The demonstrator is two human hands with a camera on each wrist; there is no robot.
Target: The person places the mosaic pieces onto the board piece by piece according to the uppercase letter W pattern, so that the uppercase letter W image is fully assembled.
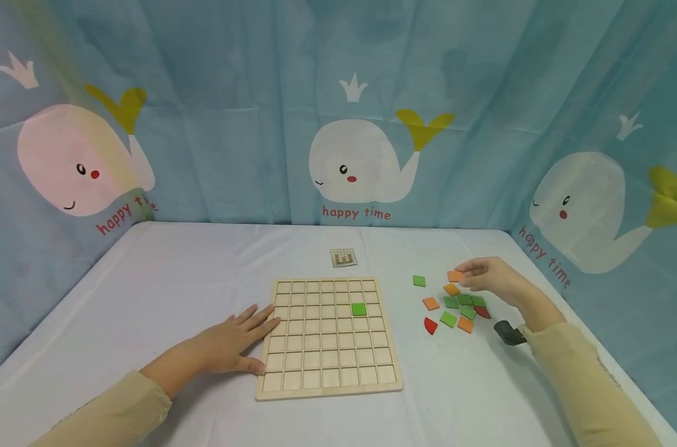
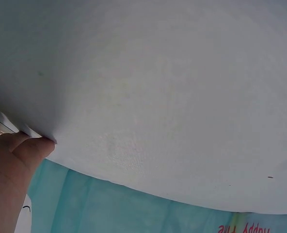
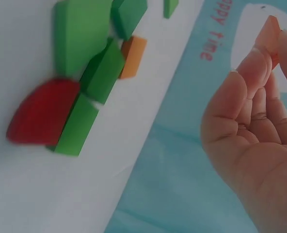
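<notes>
Beige sleeves (image 1: 595,397) nearest the camera, one per arm, reaching over the worktop (image 1: 92,310). Right hand (image 1: 491,277): out toward the worktop's right edge; thumb and fingertip pinch one orange tile (image 1: 454,277), which sits at the very tips. Second orange tile lies just on the near side of those fingertips. Left hand (image 1: 232,343): fingers spread and extended, fingertips and thumb touching the left rim of the wooden board (image 1: 328,392); grips nothing in the head view.

View comparison: right wrist shows the pinch directly, with the tile on edge and the remaining fingers bent; head has that tile partly behind the fingers. Only head shows the small patterned card (image 1: 344,257), between board and far worktop edge.

Counts (head): board 1, 7 x 7 cells; card 1. Orange tiles 4: 1 pinched, 3 on worktop. Green tiles (image 1: 448,319) 7: 1 on the board (third row from far side, sixth column from left), 6 on worktop right of it. Red tiles (image 1: 430,326) 2, rounded on one side, both right of board.
</notes>
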